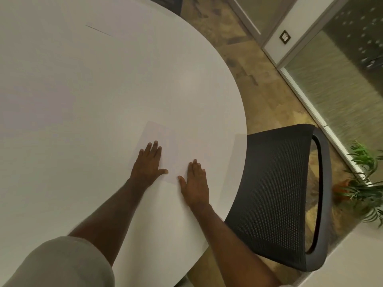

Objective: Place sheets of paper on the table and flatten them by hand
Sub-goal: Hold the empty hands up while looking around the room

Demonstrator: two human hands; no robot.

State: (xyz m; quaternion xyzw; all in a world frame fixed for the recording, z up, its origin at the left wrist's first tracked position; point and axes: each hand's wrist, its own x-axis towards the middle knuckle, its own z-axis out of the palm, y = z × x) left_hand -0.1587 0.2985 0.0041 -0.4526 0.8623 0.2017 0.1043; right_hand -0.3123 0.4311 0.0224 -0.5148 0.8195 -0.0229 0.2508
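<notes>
Your left hand (148,163) lies flat, fingers spread, on a pale sheet (160,139) that reaches beyond your fingertips. Your right hand (194,183), also open and flat, presses the white table (83,90) just beside it. A black chair (284,193) stands right of it.

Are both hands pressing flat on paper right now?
Yes, the left hand and right hand lie palm-down, fingers spread, on the sheets of paper on the table.
</notes>
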